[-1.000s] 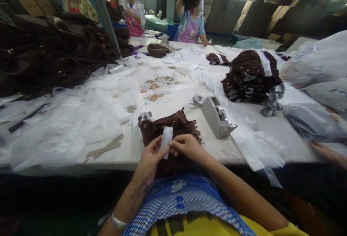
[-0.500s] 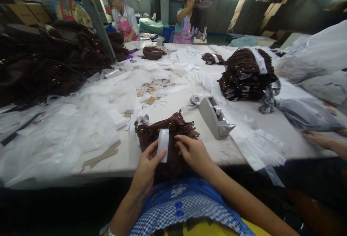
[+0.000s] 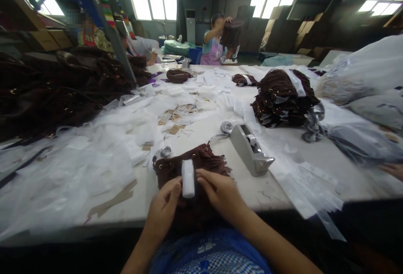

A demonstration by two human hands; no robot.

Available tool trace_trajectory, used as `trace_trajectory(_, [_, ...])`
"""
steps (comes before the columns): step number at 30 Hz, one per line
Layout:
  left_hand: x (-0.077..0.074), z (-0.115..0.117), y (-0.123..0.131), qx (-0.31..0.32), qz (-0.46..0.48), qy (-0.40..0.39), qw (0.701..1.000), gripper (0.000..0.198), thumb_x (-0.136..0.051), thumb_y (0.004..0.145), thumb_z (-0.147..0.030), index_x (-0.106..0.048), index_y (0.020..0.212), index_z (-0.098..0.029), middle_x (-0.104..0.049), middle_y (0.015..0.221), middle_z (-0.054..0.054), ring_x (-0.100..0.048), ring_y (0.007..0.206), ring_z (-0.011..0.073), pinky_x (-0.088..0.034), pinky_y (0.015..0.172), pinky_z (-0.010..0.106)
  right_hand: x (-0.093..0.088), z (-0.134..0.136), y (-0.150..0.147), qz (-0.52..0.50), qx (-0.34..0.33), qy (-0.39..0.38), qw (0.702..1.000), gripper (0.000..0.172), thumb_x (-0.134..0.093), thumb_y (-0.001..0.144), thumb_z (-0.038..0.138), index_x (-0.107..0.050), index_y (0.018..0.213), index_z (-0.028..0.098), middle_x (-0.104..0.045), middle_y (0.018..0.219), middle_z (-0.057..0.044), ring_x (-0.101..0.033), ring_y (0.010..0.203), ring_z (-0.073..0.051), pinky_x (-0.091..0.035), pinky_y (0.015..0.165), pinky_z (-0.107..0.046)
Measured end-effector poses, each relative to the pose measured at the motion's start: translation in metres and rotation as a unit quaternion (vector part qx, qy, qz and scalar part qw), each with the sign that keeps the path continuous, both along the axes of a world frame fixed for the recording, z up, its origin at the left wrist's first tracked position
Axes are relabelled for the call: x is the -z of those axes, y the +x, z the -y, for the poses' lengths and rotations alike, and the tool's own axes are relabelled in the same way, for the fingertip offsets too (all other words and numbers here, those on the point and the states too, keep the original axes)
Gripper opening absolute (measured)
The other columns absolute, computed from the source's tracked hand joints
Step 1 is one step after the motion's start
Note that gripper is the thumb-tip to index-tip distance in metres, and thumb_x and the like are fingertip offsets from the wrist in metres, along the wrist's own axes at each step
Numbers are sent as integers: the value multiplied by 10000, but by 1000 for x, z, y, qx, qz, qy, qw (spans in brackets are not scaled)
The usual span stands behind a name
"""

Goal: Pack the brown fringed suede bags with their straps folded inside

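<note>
A dark brown fringed bag [image 3: 176, 166] lies at the near edge of the white table [image 3: 283, 169], partly over the edge toward me. A white wrapped strip [image 3: 188, 177] stands across its middle. My left hand [image 3: 163, 211] pinches the strip's left side with thumb and fingers. My right hand [image 3: 220, 194] presses on the bag and touches the strip's right side with its fingertips, fingers curled.
A grey tape dispenser [image 3: 250, 143] stands just right of the bag. A stack of brown fringed bags [image 3: 283, 97] lies at mid right, a large dark pile [image 3: 56, 89] at left. White wrapping sheets [image 3: 94, 152] cover the left table. Other people work at the far end; another person's hand [image 3: 392, 169] shows at right.
The white strip went from held up between my hands to pressed flat round the bag. The view tilted up a little. The far person lifted a brown bag.
</note>
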State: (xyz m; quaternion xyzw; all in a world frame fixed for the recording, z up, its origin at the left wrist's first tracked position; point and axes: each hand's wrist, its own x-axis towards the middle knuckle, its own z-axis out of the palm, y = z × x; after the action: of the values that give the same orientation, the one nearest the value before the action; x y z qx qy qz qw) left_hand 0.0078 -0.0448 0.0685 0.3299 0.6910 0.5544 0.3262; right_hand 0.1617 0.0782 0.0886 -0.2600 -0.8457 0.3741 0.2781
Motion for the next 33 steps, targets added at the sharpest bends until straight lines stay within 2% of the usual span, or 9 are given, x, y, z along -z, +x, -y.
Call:
trace_trajectory(2, [-7,-2,-16,-42,-131,12,990,406,-487,928,-505,-726,1029,-193,-662,1240,90,-672,1001,256,-585,746,343,8,-10,7,11,18,102,995,297,-514,963,236,-668,1216,217,-698,1193,-91,-646,1109,-231,-512,983,-382])
trace_trajectory(4, [-10,-13,-33,-62,-281,34,957,332,-494,941,-438,-708,1060,-214,-654,1254,76,-618,1131,252,-529,934,378,24,-17,11,50,-6,152,987,302,-563,937,236,-667,1219,211,-670,1253,-88,-586,1205,-257,-479,1035,-429])
trace_trajectory(9, [28,-62,-67,77,-501,-65,860,540,-538,903,-319,-468,1419,-175,-471,1484,138,-366,1409,324,-246,1162,542,58,-20,8,121,-2,147,982,372,-604,915,275,-628,1276,191,-604,1351,-99,-531,1259,-306,-440,1058,-517])
trace_trajectory(12, [53,-84,-84,129,-504,-127,845,534,-482,910,-237,-440,1436,-151,-489,1467,149,-390,1397,314,-209,1161,559,58,-22,10,84,-4,130,988,382,-564,943,296,-602,1302,171,-568,1389,-115,-489,1303,-289,-396,1103,-505])
trace_trajectory(14, [54,-89,-92,144,-476,-128,858,503,-479,921,-269,-467,1414,-167,-559,1406,134,-485,1323,292,-212,1158,556,50,-25,16,54,-29,112,992,352,-530,966,297,-607,1289,179,-598,1353,-106,-509,1285,-253,-387,1117,-471])
trace_trajectory(21, [-3,-81,-96,175,-328,-72,926,390,-510,920,-485,-658,1191,-246,-698,1189,40,-617,1122,225,-447,1000,348,11,-38,33,84,-151,31,985,241,-590,943,338,-697,1130,230,-737,1081,-32,-668,1012,-182,-539,902,-308])
trace_trajectory(25, [-20,-97,-90,207,-272,-105,934,445,-367,978,-500,-644,1220,-249,-742,1058,19,-674,976,199,-495,888,307,8,-64,17,55,-30,74,995,257,-515,978,254,-663,1188,241,-713,1144,-35,-652,1055,-166,-511,965,-305])
trace_trajectory(30, [-18,-129,-73,375,-304,-116,868,375,-446,960,-468,-697,1157,-273,-735,1130,15,-675,1018,214,-486,906,304,37,-122,-13,99,106,143,979,416,-531,948,245,-545,1350,136,-526,1404,-165,-474,1312,-269,-396,1114,-433])
trace_trajectory(33, [-16,-141,-70,418,-295,-98,853,352,-457,961,-441,-697,1159,-274,-736,1128,19,-678,1008,202,-485,908,291,52,-158,-22,158,191,160,956,491,-525,947,296,-501,1377,60,-468,1432,-240,-437,1339,-325,-392,1103,-475])
